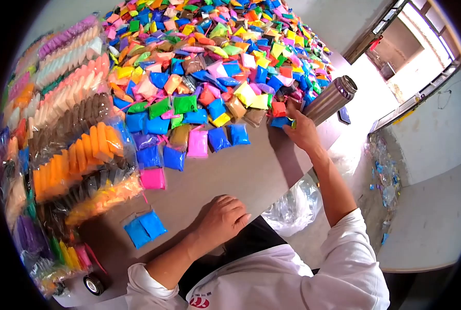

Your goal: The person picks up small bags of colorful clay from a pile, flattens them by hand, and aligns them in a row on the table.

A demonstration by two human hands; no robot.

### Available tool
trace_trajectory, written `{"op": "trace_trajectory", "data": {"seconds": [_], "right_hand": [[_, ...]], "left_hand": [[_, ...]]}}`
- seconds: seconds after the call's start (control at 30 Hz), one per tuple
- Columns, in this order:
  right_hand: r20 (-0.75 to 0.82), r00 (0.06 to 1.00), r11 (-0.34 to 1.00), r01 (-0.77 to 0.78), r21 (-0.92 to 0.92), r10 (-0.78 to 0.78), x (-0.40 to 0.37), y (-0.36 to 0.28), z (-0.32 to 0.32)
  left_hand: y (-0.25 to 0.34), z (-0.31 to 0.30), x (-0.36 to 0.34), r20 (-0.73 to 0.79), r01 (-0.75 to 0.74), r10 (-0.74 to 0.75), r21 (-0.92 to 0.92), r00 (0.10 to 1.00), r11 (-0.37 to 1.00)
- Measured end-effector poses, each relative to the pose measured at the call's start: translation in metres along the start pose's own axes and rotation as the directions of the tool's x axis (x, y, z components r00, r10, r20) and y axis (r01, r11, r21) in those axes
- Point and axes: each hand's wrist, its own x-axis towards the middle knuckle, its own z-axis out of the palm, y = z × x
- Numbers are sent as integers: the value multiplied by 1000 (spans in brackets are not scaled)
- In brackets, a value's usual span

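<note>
My left hand (222,219) rests at the table's near edge with its fingers curled in and its thumb alongside. Nothing shows in it, though its palm is hidden. Two blue packets (145,228) lie together to its left. At the right edge of a big heap of small coloured packets (230,51), my right hand (301,130) reaches in with thumb and forefinger apart. A red packet (278,109) and a blue packet (280,122) are at its fingertips. Just beyond that hand is a steel flask (329,101).
Clear bags of orange packets (80,155) and other colours are stacked along the left. A tape roll (93,284) sits at the lower left. A phone (343,115) lies beyond the flask. Clear plastic bags (297,206) hang below the right edge; litter (385,175) covers the floor.
</note>
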Motion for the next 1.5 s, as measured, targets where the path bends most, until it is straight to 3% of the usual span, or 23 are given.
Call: {"op": "trace_trajectory", "data": {"seconds": [0.1, 0.13, 0.2, 0.23, 0.3, 0.37, 0.43, 0.5, 0.63, 0.67, 0.7, 0.77, 0.83, 0.93, 1.0, 1.1, 1.23, 1.3, 1.43, 1.5], "right_hand": [[-19, 998, 995, 51, -91, -53, -3, -1, 12], [-71, 990, 992, 115, -54, -119, 0, 3, 17], [-66, 981, 983, 183, 14, -181, 1, 4, 21], [-77, 982, 983, 177, 41, -173, -4, -7, 17], [-1, 1000, 993, 5, 122, -5, -22, -39, 1], [2, 988, 964, 147, 223, -151, -40, -44, 1], [375, 923, 832, -270, 485, 81, -76, -73, -7], [451, 893, 652, -346, 675, 7, -114, -91, 2], [473, 878, 449, -396, 801, -71, -160, -136, 13], [461, 885, 392, -401, 828, -70, -162, -143, 11], [448, 892, 402, -392, 828, -53, -164, -145, 9], [432, 898, 514, -332, 791, -85, -167, -139, 4], [390, 904, 514, -252, 820, -178, -168, -140, -3], [472, 872, 505, -354, 787, -125, -168, -137, -18], [517, 835, 309, -449, 838, -189, -165, -129, -16], [502, 858, 367, -435, 822, -107, -163, -137, -15], [575, 799, 446, -456, 770, -176, -161, -120, -9], [560, 817, 449, -452, 771, -140, -162, -123, -10], [496, 857, 428, -400, 810, -138, -163, -122, -2], [557, 818, 400, -466, 789, -146, -160, -127, -10]], "left_hand": [[-3, 5, -1, -11, -7, 7, 15, 1000, 1000], [-2, 4, -5, -20, 54, -53, 30, 998, 998], [-3, 4, -4, -77, -31, 31, 3, 997, 1000], [-4, 6, -5, -89, 19, -18, 13, 996, 1000], [-8, 8, -6, -94, -37, 32, -57, 995, 998], [-8, 5, -7, -111, -22, 14, -70, 994, 997], [-7, 2, -6, -134, -22, 11, -85, 991, 996], [-4, -1, -5, -116, -10, -6, -137, 993, 991], [-3, 0, -5, -151, 56, -100, -270, 983, 961], [-4, -6, -4, -54, 118, -139, -292, 989, 949], [-4, -9, -2, 47, 171, -164, -309, 985, 936], [-5, -6, -1, 51, 158, -150, -349, 987, 924], [0, -13, -2, 8, 227, -255, -486, 967, 844], [-3, -11, -2, 16, 222, -244, -476, 970, 851], [-8, -8, -2, 8, 196, -212, -423, 977, 885], [-11, -4, -3, 44, 205, -202, -351, 978, 914], [-3, -14, 1, 157, 258, -216, -335, 964, 906], [-2, -15, 1, 124, 254, -221, -436, 967, 864], [1, -21, 2, 162, 304, -258, -439, 952, 845], [0, -21, 2, 184, 323, -269, -424, 946, 846]]}}
